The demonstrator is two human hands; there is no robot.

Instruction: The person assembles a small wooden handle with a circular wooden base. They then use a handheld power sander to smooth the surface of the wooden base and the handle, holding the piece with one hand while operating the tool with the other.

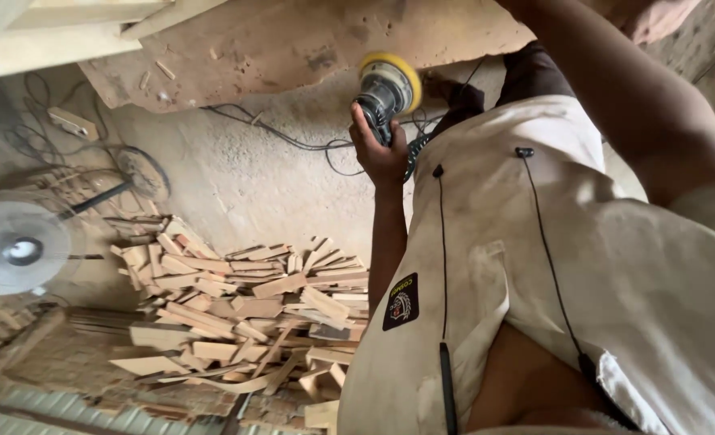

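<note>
L hand [380, 151] wrapped tight round the grey body of a sander [385, 90]; its yellow pad sits at 1 o'clock from the fist, pressed up against the wood board [293, 40]. R arm runs up to 12, hand out of frame. Offcut pile [244, 314] at 7, fan [17, 248] at 9.

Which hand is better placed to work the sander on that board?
Left: the left hand grips the yellow-pad sander right at the wooden board; the right hand is out of view.
</note>
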